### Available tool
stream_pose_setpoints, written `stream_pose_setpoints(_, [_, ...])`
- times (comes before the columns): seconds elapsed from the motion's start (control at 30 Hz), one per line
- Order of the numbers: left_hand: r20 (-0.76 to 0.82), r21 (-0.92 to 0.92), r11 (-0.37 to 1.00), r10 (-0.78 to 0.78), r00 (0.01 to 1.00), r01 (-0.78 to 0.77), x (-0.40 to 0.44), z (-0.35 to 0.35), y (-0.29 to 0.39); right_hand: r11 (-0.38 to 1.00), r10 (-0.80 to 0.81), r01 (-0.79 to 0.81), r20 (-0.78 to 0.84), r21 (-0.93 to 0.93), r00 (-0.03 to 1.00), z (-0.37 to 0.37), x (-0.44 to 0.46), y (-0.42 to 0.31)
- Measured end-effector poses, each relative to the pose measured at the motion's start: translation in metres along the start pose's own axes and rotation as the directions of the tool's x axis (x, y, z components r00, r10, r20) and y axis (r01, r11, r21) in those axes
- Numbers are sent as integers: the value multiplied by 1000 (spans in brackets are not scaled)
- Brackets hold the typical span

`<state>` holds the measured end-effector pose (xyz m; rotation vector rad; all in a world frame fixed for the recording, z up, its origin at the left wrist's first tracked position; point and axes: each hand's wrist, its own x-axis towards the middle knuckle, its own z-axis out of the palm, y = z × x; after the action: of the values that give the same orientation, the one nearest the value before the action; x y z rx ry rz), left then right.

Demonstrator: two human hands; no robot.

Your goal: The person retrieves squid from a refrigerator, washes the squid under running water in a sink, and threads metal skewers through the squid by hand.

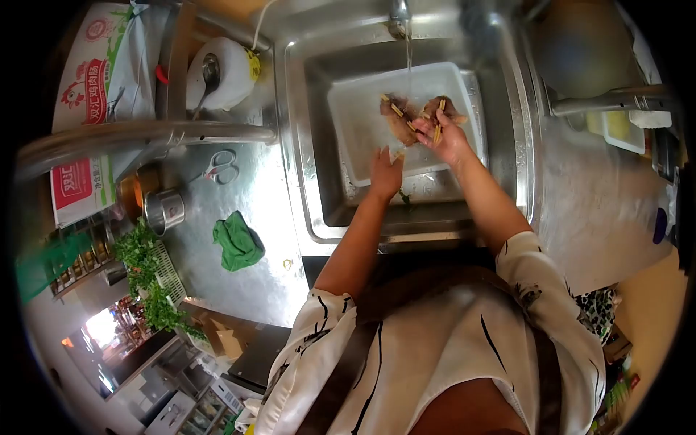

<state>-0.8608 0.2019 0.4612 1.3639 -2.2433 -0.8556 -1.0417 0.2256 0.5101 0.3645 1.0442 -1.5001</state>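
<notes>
In the sink, a white plastic tub (355, 98) stands under a thin stream of water from the tap (399, 20). Two brownish pieces that look like meat, each with narrow yellow strips on it, are at the tub. My right hand (444, 142) is closed on the right-hand meat piece (454, 112), its fingers beside the yellow strips. The other meat piece (398, 129) lies just left of my right fingertips. My left hand (386, 172) reaches over the tub's near side, fingers stretched out and slightly apart, below that piece. Its fingertips are near a small pale bit.
The steel sink (310, 145) surrounds the tub. On the left counter are scissors (220, 167), a green cloth (238, 241), a metal cup (164, 210) and leafy greens (145, 254). A spoon (209, 76) rests on a white rounded object. A steel rail (145, 141) crosses at left.
</notes>
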Motion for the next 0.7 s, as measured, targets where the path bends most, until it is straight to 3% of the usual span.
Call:
stream_pose_setpoints(0.03, [-1, 0, 1000, -3, 1000, 3, 8, -16, 22, 1000, 3, -3, 1, -2, 1000, 3, -3, 4])
stream_pose_setpoints(0.1, [401, -299, 938, -42, 915, 174, 24, -60, 76, 998, -9, -2, 183, 61, 983, 10, -10, 11])
stream_pose_setpoints(0.13, [400, -294, 939, -48, 915, 178, 27, -67, 88, 997, -18, 10, 102, 80, 995, 24, -19, 14])
stream_pose_setpoints(0.17, [513, -449, 777, -181, 839, 441, 28, -70, 100, 997, -14, 5, 105, 83, 994, 16, -17, 15])
stream_pose_setpoints(0.2, [638, -536, 525, -260, 724, 661, 29, -69, 105, 987, 128, -158, 439, 33, 889, 6, -18, 13])
stream_pose_setpoints(0.27, [669, -545, 474, -251, 700, 691, 31, -59, 96, 954, 251, -291, 711, -67, 657, -5, -15, 19])
stream_pose_setpoints(0.3, [700, -553, 418, -235, 674, 720, 32, -54, 89, 970, 241, -201, 482, -133, 843, 1, -22, 24])
stream_pose_setpoints(0.33, [701, -552, 419, -235, 673, 721, 33, -51, 85, 966, 179, -130, 217, -222, 960, 6, -28, 29])
stream_pose_setpoints(0.43, [707, -577, 407, -185, 682, 708, 32, -42, 72, 979, 175, -154, 167, -132, 970, 11, -31, 45])
stream_pose_setpoints(0.5, [666, -524, 527, -236, 708, 669, 29, -40, 67, 966, 232, -220, 80, -134, 969, 18, -45, 46])
stream_pose_setpoints(0.53, [667, -524, 526, -235, 707, 670, 25, -38, 67, 948, 290, -289, -7, -130, 957, 21, -50, 45])
stream_pose_setpoints(0.7, [605, -530, 490, -353, 713, 692, 8, -25, 61, 939, 291, -295, -48, -175, 955, -6, -25, 64])
